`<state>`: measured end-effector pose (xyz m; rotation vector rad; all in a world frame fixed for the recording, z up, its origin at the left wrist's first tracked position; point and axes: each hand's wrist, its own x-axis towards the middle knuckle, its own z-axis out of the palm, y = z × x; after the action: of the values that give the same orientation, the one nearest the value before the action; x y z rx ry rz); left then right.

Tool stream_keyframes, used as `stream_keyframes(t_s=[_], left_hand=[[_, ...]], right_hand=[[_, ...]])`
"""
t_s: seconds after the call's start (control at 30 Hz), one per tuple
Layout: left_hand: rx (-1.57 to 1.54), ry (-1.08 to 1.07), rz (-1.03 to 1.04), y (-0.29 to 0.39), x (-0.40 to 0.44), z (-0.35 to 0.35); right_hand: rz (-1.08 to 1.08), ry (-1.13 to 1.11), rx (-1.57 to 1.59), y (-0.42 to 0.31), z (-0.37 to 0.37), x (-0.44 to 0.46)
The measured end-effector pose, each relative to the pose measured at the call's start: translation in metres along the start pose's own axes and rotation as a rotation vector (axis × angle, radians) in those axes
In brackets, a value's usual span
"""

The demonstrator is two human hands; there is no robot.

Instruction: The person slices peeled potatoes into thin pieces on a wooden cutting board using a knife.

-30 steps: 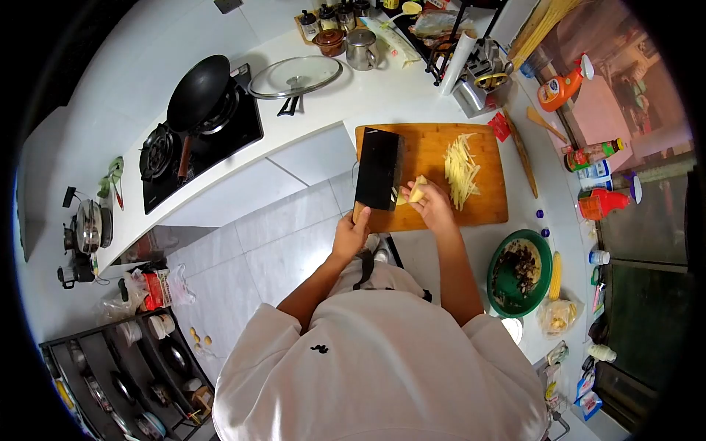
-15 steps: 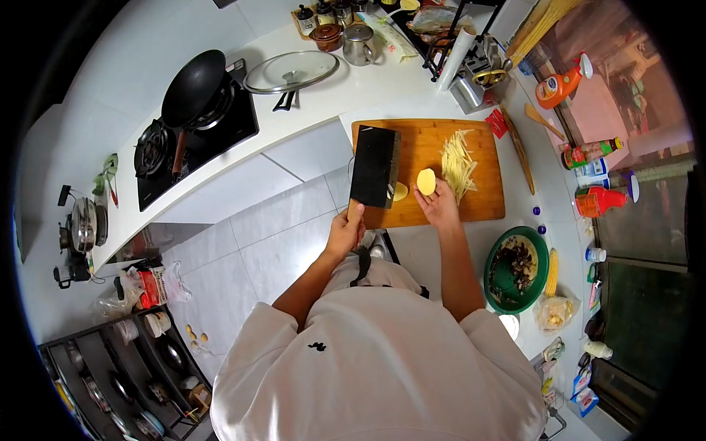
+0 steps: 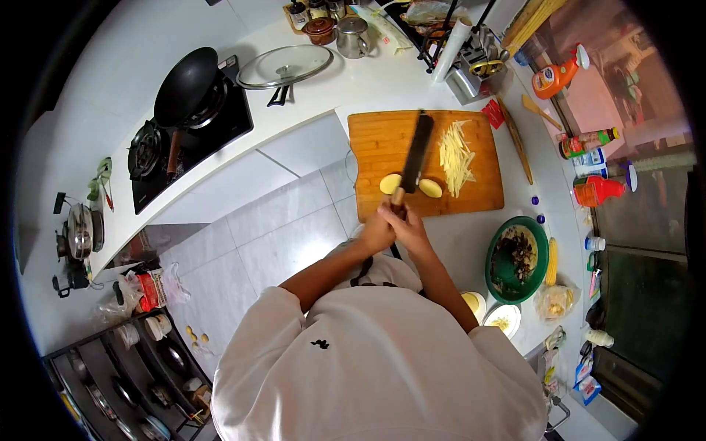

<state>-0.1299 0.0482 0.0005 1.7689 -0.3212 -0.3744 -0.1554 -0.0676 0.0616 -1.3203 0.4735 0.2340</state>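
Note:
Both hands meet at the wooden handle of a dark cleaver [image 3: 418, 151] at the near edge of a wooden cutting board [image 3: 368, 143]. My left hand [image 3: 376, 231] is wrapped round the handle. My right hand [image 3: 410, 229] is closed against it from the other side, its fingers partly hidden. The blade points away over the board, seen nearly edge-on. One potato half [image 3: 390, 184] lies left of the blade and another potato half [image 3: 430, 188] lies right of it. A pile of potato strips [image 3: 457, 159] rests on the board's right part.
A green bowl [image 3: 517, 259] with dark pieces stands at the right, beside a corn cob [image 3: 551, 262]. Two small dishes are near my right forearm. At the back left are a black wok [image 3: 186, 87] on the stove and a glass lid [image 3: 285, 67].
The cleaver has swung from broadside to nearly edge-on and moved right. My right hand has let go of the potato piece, now on the board, and come to the cleaver handle.

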Motion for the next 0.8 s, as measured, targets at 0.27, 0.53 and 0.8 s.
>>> stream_keyframes(t_s=[0.27,0.53,0.8], left_hand=[[0.562,-0.326,0.336,0.073,0.013,-0.014],[0.51,-0.504,0.421,0.085,0.018,-0.05],[0.702,-0.02,-0.159,-0.004,0.082,-0.032]], right_hand=[[-0.109,0.259,0.046,0.008,-0.035,-0.01],[-0.208,0.167,0.205,0.008,-0.061,-0.026],[-0.24,0.445,-0.27,0.004,-0.115,-0.04]])
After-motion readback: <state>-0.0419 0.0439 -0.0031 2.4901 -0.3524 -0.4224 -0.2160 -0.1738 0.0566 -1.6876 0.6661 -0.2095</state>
